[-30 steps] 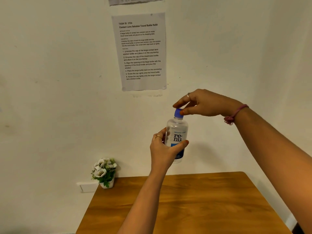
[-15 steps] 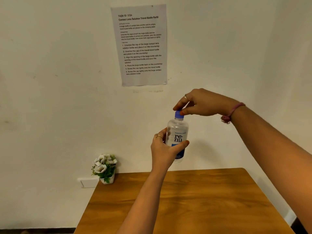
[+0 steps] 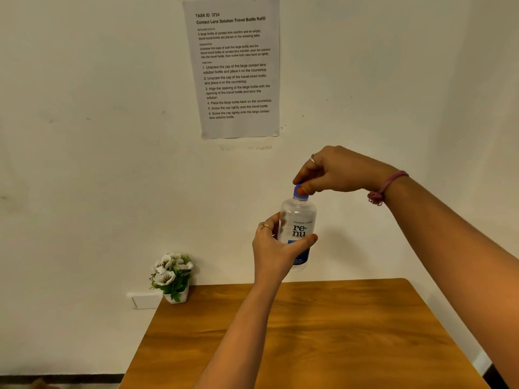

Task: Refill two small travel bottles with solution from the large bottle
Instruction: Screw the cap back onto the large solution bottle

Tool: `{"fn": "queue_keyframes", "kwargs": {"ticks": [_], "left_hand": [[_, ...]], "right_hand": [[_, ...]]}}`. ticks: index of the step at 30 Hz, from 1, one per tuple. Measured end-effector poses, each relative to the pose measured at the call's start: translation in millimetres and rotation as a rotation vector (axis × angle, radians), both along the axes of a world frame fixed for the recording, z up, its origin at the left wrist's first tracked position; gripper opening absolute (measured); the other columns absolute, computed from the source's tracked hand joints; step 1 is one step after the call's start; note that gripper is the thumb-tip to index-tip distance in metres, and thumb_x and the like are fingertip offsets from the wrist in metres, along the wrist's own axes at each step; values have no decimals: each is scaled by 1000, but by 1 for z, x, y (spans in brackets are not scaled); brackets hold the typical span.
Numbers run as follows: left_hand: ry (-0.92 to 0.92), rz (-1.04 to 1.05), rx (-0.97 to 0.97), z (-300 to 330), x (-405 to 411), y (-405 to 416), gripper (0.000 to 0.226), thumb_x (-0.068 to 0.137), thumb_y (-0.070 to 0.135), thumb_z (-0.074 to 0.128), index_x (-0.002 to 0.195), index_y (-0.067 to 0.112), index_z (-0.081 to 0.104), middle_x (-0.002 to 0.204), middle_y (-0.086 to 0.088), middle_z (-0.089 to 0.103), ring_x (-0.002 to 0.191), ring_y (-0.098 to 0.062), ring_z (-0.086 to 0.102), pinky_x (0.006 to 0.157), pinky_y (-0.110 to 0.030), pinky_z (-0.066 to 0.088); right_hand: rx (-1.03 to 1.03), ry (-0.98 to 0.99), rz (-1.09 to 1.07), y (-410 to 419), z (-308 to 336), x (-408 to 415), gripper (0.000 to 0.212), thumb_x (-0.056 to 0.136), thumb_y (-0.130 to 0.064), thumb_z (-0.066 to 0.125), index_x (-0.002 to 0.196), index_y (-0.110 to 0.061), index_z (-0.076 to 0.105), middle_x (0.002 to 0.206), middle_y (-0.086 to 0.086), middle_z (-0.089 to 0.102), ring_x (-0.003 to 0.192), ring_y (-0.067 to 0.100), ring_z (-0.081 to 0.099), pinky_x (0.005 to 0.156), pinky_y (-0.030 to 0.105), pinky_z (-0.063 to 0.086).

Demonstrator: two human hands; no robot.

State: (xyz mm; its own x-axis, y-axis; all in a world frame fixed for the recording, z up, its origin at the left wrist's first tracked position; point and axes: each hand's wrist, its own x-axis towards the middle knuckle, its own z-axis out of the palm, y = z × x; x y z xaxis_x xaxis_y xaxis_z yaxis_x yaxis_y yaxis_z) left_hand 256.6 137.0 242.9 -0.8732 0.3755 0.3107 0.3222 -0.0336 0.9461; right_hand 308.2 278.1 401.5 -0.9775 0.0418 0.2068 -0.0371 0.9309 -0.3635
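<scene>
A clear large bottle (image 3: 297,220) with a "re-nu" label and a blue band is held upright in the air, well above the wooden table (image 3: 323,338). My left hand (image 3: 273,252) wraps its lower half from the left. My right hand (image 3: 334,171) comes from the right and pinches the blue cap (image 3: 298,193) on top with thumb and fingertips. No small travel bottles are in view.
A small white pot of white flowers (image 3: 172,276) stands at the table's far left corner against the wall. A white wall socket (image 3: 146,300) sits just left of it. A printed instruction sheet (image 3: 234,68) hangs on the wall above.
The view has tilted down a little, so the sheet sits higher and more tabletop shows. Both hands keep their hold on bottle and cap, with the right fingers slightly shifted around the cap.
</scene>
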Motion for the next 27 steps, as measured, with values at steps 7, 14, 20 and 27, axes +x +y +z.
{"fn": "queue_keyframes", "kwargs": {"ticks": [7, 14, 20, 27], "left_hand": [[-13, 19, 31, -3, -3, 1, 68, 60, 32, 86, 115, 32, 45, 102, 18, 51, 87, 2, 54, 55, 2, 42], [-22, -3, 16, -7, -5, 3, 68, 60, 34, 87, 114, 34, 44, 102, 22, 51, 89, 5, 53, 57, 1, 43], [-9, 20, 5, -7, -13, 6, 74, 60, 35, 87, 122, 27, 49, 112, 10, 55, 95, -2, 55, 60, -2, 44], [-6, 20, -3, -6, -16, 10, 72, 59, 36, 87, 119, 28, 48, 108, 13, 54, 89, 6, 53, 55, 2, 42]], "right_hand": [[-169, 110, -167, -8, -23, -8, 31, 73, -51, 72, 67, -21, 65, 64, -3, 69, 54, 4, 66, 48, 12, 48], [-53, -69, -92, 1, -11, -8, 72, 65, -70, 51, 117, -21, 58, 107, -4, 67, 78, 4, 64, 62, 15, 45], [-30, -31, 62, 7, -9, -10, 26, 82, -29, 70, 107, -27, 67, 100, -13, 67, 86, -3, 62, 74, 10, 43], [-68, 101, -134, 1, -22, -18, 36, 69, -56, 71, 72, -21, 67, 67, -5, 68, 60, 7, 65, 51, 17, 44]]}}
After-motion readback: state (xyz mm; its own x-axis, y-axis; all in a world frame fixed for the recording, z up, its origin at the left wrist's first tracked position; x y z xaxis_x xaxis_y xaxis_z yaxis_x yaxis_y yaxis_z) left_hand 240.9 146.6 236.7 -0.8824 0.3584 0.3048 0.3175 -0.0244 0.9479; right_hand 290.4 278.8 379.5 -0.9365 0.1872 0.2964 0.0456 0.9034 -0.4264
